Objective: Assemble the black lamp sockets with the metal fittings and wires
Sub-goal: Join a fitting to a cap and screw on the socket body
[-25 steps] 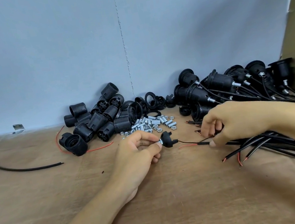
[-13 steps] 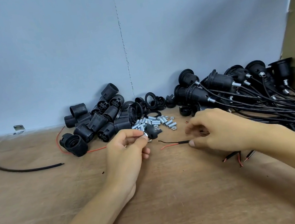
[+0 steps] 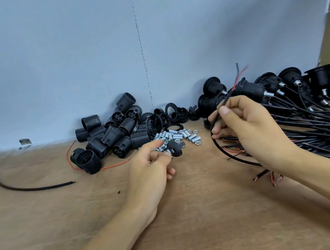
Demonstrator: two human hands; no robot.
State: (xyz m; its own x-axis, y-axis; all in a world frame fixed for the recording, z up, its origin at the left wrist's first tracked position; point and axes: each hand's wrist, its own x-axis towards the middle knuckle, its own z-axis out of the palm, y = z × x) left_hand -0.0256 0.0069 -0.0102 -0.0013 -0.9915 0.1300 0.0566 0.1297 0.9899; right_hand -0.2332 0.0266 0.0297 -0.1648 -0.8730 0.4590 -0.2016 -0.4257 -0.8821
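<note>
Left hand (image 3: 150,171) pinches a socket cap (image 3: 176,150); right hand (image 3: 254,131) pinches a wire (image 3: 220,150). Steady the cap, then thread both leads (red, black) through together.

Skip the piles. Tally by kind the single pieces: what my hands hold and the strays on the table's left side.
Black socket cap, pinched by the left hand: 1
Black cable, held by the right hand: 1
Stray black cable piece: 1
Stray red wire: 1
Metal bracket: 1
Total: 5
Tiny dark speck, unidentifiable: left out.
</note>
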